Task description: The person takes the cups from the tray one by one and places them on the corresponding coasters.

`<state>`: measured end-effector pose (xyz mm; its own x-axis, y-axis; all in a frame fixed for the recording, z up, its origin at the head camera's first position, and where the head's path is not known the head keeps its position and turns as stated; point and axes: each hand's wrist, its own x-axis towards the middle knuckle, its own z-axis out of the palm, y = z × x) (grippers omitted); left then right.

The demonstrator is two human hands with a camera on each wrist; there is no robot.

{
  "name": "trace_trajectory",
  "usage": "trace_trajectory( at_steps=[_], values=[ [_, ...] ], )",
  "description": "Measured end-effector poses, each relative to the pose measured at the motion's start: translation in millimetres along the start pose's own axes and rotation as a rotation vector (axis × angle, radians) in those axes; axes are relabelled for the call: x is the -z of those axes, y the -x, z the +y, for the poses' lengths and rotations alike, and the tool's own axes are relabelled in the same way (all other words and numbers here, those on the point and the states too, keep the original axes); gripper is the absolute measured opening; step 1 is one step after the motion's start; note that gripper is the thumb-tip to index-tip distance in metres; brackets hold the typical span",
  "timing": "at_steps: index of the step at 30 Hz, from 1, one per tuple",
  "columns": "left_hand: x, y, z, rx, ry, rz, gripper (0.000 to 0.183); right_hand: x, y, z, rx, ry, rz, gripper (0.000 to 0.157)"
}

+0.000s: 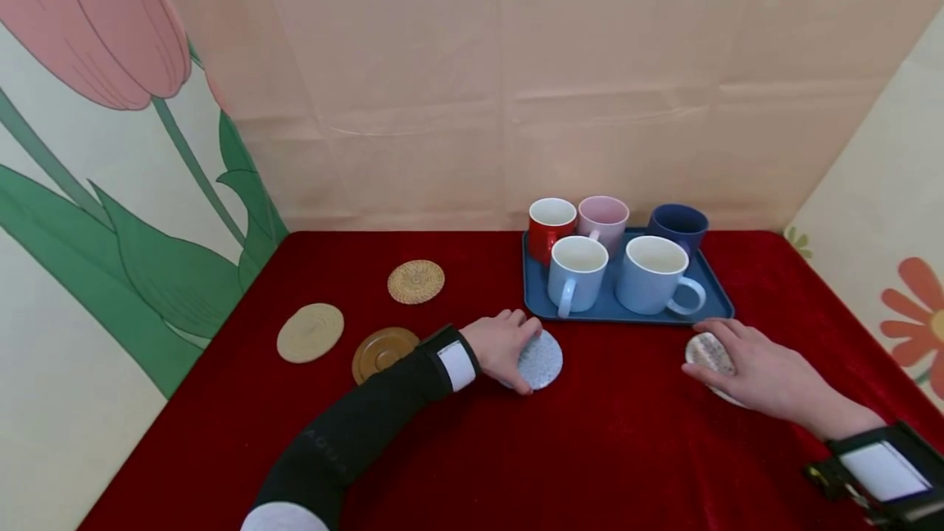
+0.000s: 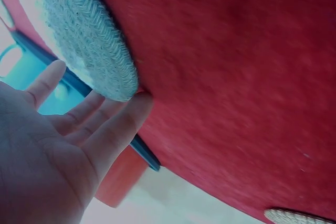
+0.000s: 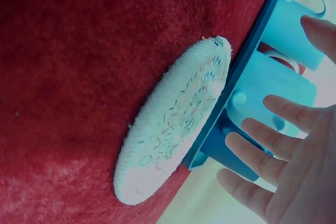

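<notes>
My left hand [image 1: 497, 347] reaches over the left part of a round pale blue speckled coaster [image 1: 542, 360] on the red cloth. In the left wrist view its fingers [image 2: 113, 135] are loosely extended, one tip right at the rim of the woven coaster [image 2: 84, 35]. Farther right, my right hand [image 1: 770, 367] is spread above a round whitish coaster [image 1: 708, 353] with dark flecks, partly hidden by the hand in the head view. The right wrist view shows that coaster [image 3: 173, 124] flat on the cloth, a gap between it and the outstretched fingers [image 3: 257, 156].
Behind the hands stands a blue tray [image 1: 719, 297] with a red mug [image 1: 542, 238], a pink mug [image 1: 612, 228], a dark blue mug [image 1: 682, 240] and two light blue mugs [image 1: 649, 289]. A straw coaster [image 1: 416, 282], a beige coaster [image 1: 310, 333] and a brown coaster [image 1: 379, 351] lie at left.
</notes>
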<state>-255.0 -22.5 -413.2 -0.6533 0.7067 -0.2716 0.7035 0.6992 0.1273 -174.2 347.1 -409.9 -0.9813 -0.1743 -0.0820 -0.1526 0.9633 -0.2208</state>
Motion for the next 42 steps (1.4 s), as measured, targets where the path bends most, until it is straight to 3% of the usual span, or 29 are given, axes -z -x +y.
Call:
trace_trajectory(
  at_steps=[12,21,26,33,38,42],
  values=[
    [0.1,-14.7,20.4,-0.039,-0.033,0.0,0.079,3.5,0.2,-3.2,-0.01,-0.007,-0.005,0.083],
    [2.7,-14.0,27.0,-0.02,-0.016,-0.016,0.079,2.0,-3.1,-11.4,0.019,-0.02,0.001,0.084],
    [1.1,3.9,16.2,-0.026,0.02,0.003,0.093,-2.0,-6.9,-32.9,0.097,-0.016,0.024,0.08],
    [-4.2,42.2,-18.4,0.035,-0.007,0.023,0.111,-6.7,-11.6,-79.4,0.25,-0.043,0.011,0.076],
    [-5.8,56.7,-37.0,0.114,0.026,-0.012,0.116,-17.8,-23.9,-111.2,0.371,-0.068,-0.005,0.079],
    [-4.0,61.0,-39.7,0.137,0.109,-0.064,0.113,-32.4,-37.7,-132.3,0.431,-0.068,-0.059,0.087]
  ],
)
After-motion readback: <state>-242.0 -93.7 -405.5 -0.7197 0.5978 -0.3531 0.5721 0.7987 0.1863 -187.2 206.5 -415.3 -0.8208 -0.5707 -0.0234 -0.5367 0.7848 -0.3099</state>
